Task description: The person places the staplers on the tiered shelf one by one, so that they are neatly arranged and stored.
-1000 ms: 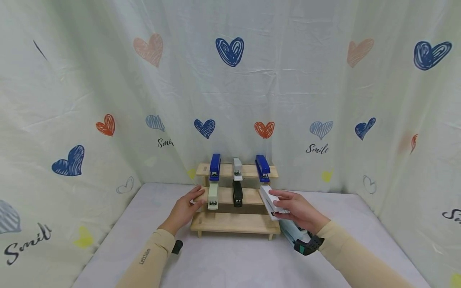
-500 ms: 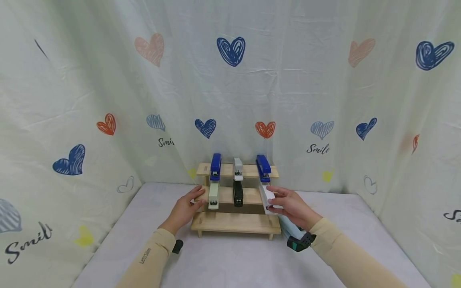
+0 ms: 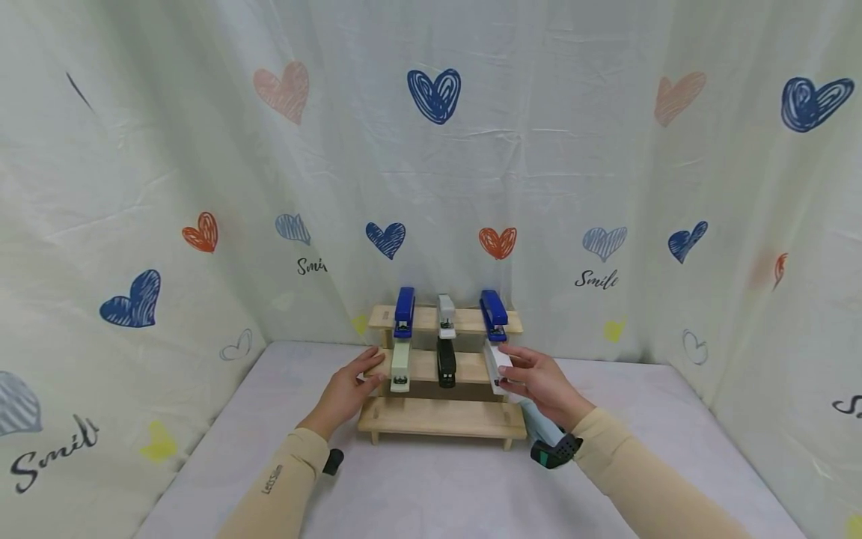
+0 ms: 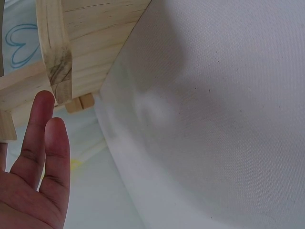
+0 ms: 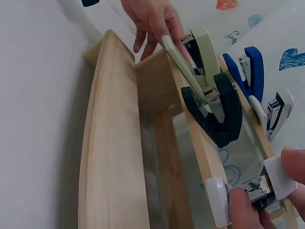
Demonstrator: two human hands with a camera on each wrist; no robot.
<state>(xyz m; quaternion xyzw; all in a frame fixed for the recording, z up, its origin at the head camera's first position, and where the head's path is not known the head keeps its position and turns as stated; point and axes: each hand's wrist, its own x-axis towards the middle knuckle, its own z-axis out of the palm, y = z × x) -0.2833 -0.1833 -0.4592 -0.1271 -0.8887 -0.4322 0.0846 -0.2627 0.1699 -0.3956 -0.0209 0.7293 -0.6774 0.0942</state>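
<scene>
Right hand (image 3: pixel 542 383) pinches a white stapler (image 3: pixel 496 368) at the right end of the middle shelf (image 3: pixel 423 367).

The right thumb and fingers are drawn in to the stapler's thickness, gripping it from the right, so it lies just left of the palm; its long axis runs near to far, its near end angled slightly right. Whether it bears on the wood, I cannot tell. To its left, well apart, sits a black stapler (image 3: pixel 446 363), then a cream stapler (image 3: pixel 400 367); a blue stapler (image 3: pixel 494 314) is above its far end. The left hand (image 3: pixel 346 391), much farther from it, touches the shelf's left end, two fingers nearly straight; whether the others grip, I cannot see.
</scene>
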